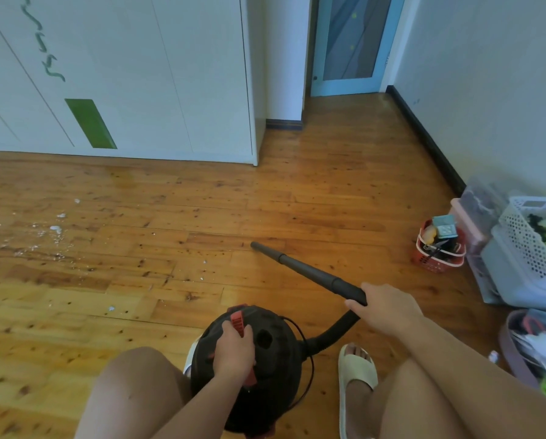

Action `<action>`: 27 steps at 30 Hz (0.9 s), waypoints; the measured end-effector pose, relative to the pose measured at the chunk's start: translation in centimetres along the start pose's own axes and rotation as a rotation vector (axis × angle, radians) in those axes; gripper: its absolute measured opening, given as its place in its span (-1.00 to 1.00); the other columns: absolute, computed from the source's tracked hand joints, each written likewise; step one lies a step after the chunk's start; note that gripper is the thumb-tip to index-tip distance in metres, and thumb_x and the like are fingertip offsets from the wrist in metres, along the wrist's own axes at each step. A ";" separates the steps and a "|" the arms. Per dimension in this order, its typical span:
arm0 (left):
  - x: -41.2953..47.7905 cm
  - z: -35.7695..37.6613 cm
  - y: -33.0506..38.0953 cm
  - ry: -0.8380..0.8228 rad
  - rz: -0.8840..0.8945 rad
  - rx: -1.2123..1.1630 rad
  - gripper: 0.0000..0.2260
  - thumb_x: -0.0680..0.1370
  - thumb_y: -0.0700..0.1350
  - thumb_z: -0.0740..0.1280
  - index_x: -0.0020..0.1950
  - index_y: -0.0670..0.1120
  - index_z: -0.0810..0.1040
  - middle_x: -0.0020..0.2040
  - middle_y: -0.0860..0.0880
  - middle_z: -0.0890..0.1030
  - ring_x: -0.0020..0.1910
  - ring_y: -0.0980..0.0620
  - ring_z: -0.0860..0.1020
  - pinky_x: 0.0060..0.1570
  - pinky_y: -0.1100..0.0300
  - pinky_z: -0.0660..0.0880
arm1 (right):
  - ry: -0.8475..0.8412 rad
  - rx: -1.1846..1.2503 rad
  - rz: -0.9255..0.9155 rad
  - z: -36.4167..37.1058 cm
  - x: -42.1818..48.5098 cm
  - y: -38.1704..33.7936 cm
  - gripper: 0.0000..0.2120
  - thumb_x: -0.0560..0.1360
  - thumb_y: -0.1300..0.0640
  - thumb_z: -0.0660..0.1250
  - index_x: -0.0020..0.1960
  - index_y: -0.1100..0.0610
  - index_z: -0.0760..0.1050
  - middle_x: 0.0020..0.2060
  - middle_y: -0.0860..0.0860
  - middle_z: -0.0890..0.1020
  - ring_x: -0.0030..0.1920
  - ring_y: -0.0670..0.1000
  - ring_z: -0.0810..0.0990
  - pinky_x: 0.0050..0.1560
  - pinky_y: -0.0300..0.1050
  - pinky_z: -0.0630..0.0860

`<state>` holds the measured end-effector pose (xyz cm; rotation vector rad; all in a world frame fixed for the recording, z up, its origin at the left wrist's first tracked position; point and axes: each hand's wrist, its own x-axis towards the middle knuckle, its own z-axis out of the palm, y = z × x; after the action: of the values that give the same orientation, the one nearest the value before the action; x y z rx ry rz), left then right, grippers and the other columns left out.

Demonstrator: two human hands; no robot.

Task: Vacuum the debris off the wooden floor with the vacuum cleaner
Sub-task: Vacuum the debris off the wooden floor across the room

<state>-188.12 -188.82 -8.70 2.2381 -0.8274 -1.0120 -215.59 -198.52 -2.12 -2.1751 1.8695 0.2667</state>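
Observation:
A round black vacuum cleaner (275, 353) with red fittings stands on the wooden floor (313, 201) between my knees. My left hand (233, 350) grips the red handle on its top. My right hand (387, 310) is closed around the black wand (309, 272), which slants forward and left with its nozzle tip just above the boards. A black hose curves from the wand back to the body. White debris (56, 229) lies scattered at the left of the floor, with a few specks (203, 275) nearer the nozzle.
A white wardrobe (138, 90) with green marks lines the far left. A blue door (351, 45) stands at the back. Along the right wall sit a red basket (436, 261), a white perforated basket (528, 248) and bags. My sandalled foot (355, 372) rests beside the vacuum.

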 end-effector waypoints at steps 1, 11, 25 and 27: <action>0.2 0.2 0.0 0.018 -0.006 0.003 -0.83 0.68 0.03 0.22 0.18 -0.04 0.38 -0.15 -0.05 0.65 -0.23 -0.02 0.66 -0.23 0.09 0.63 | -0.003 0.007 0.001 0.0 0.3 -0.1 -0.66 0.64 -0.31 0.16 0.02 -0.04 0.42 -0.22 -0.09 0.60 -0.25 -0.10 0.60 -0.25 -0.16 0.56; 3.0 2.0 1.9 0.149 -0.052 -0.096 -0.83 0.67 0.02 0.25 -0.04 -0.04 0.49 -0.18 -0.02 0.63 -0.21 0.05 0.61 -0.25 0.14 0.53 | 0.019 0.075 -0.047 -0.1 4.2 -2.2 -0.69 0.64 -0.28 0.18 0.02 -0.04 0.40 -0.23 -0.08 0.59 -0.30 -0.10 0.59 -0.36 -0.22 0.47; 5.4 3.1 3.5 0.191 -0.091 -0.147 -0.86 0.66 -0.02 0.25 -0.04 -0.05 0.45 -0.16 -0.06 0.60 -0.20 0.00 0.59 -0.12 0.03 0.59 | 0.088 0.124 0.040 1.1 8.4 -3.0 -0.58 0.66 -0.27 0.16 0.31 0.02 0.42 -0.23 -0.11 0.59 -0.31 -0.12 0.58 -0.36 -0.18 0.55; 5.4 3.1 3.4 0.180 -0.086 -0.143 -0.87 0.66 -0.03 0.26 -0.03 -0.05 0.44 -0.15 -0.06 0.60 -0.19 0.00 0.59 -0.12 0.03 0.59 | 0.065 0.155 0.038 0.8 8.5 -2.7 -0.55 0.66 -0.27 0.17 0.35 0.03 0.41 -0.21 -0.10 0.58 -0.30 -0.11 0.57 -0.38 -0.19 0.49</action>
<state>-188.76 -195.60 -10.59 2.2180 -0.5680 -0.8644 -211.55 -205.84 -5.27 -2.0701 1.8995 0.0564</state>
